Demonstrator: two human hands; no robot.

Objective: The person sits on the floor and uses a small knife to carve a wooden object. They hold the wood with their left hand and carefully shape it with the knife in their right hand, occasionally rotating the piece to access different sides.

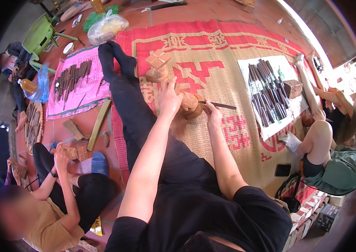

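Observation:
A carved wooden piece (191, 104) in warm brown, with rounded shapes, lies between my hands beside my outstretched legs. My left hand (170, 98) grips it from above, fingers bent over the wood. My right hand (214, 115) pinches a thin, dark, flat tool (225, 105), its left end at the carving's right side; whether it is a file or a chisel I cannot tell. Just beyond my left hand are another rounded wooden part (157, 74) and a squared block (158, 59); whether they join the carving is hidden by my hand.
A patterned red and tan mat (224, 46) lies beneath. At right, a white cloth (266, 133) holds many dark-handled tools (266, 90); at left, more tools (72, 80) lie on a pink cloth (96, 93). People sit on both sides; the left co-worker's hands (61, 157) hold wood.

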